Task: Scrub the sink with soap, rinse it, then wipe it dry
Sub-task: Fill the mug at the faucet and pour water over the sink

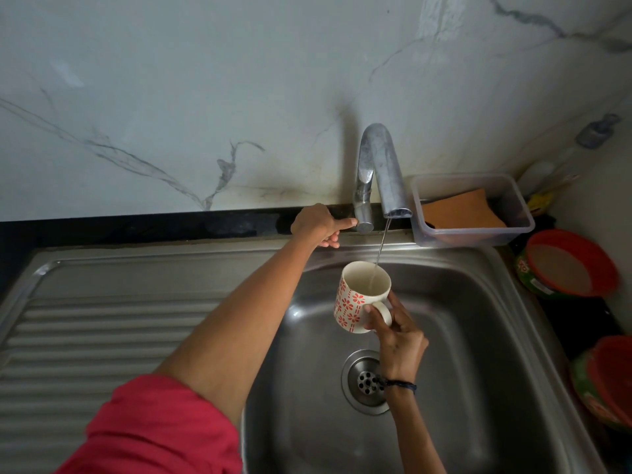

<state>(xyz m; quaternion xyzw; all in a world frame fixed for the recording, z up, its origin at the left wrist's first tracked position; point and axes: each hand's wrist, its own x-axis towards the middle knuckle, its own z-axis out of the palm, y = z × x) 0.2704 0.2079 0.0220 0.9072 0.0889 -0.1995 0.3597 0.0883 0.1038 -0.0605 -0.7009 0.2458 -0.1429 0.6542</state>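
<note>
Wall: pale marble with grey veins, rising behind the counter.
Sink: steel basin at right of centre, under both hands; its ridged drainboard runs off to the left.
Left arm: reaches across the drainboard and the basin's back rim, a red sleeve bunched above the elbow.
Tap: chrome, arched, on the back ledge above the basin; a thin stream of water falls from its spout.
Tub: clear plastic, just right of the spout, an orange cloth inside.
Lids: red-rimmed round containers on the dark counter right of the sink.
Drain: round strainer in the basin floor, partly behind the right wrist.
Mug: white with red flowers, held above the basin, tilted toward the back, catching the stream.
Right hand: over the basin, fingers curled through the mug's handle, gripping it; a dark band on the wrist.
Left hand: at the sink's back rim, forefinger out and touching the tap's lever base, the other fingers loosely bent, gripping nothing.
</note>
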